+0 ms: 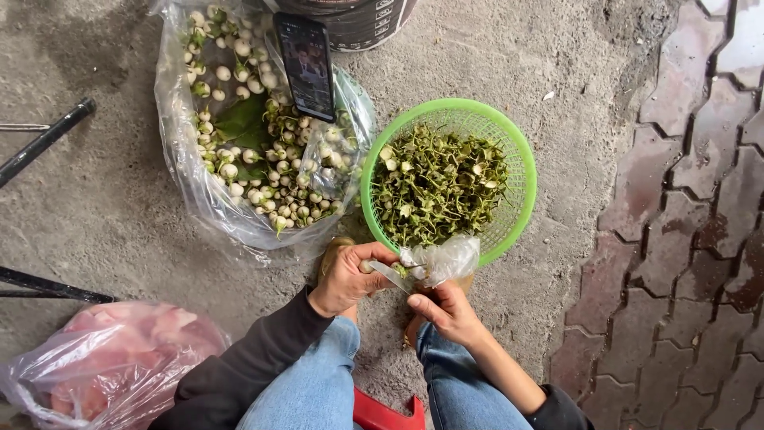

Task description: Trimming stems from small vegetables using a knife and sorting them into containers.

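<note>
**Small eggplant trimmed beside the green basket**

A knife (390,276) is gripped in the left hand (348,279), whose fingers are closed around the handle, with the blade pointed toward the right hand (447,309). The right hand is closed on a small white eggplant (416,273), which is pinched at the fingertips and met by the blade's tip; how much of the eggplant is covered by the fingers cannot be told. A crumpled piece of clear plastic (447,259) is seen just above the right hand, touching the near rim of the green basket (521,191).

Both hands are held just below the basket, close to its near rim. The basket is filled with cut green stems and caps (436,185). To the left of the basket, almost touching it, a clear plastic bag (179,151) is spread open on the concrete floor (103,199), and many small white eggplants (278,179) with green caps are heaped in it. A phone (305,65) is propped upright at the far side of that bag. Well to the lower left of the basket, a second plastic bag with pink contents (111,358) is set on the floor. Paving bricks (692,239) are laid to the right of the basket.
</note>
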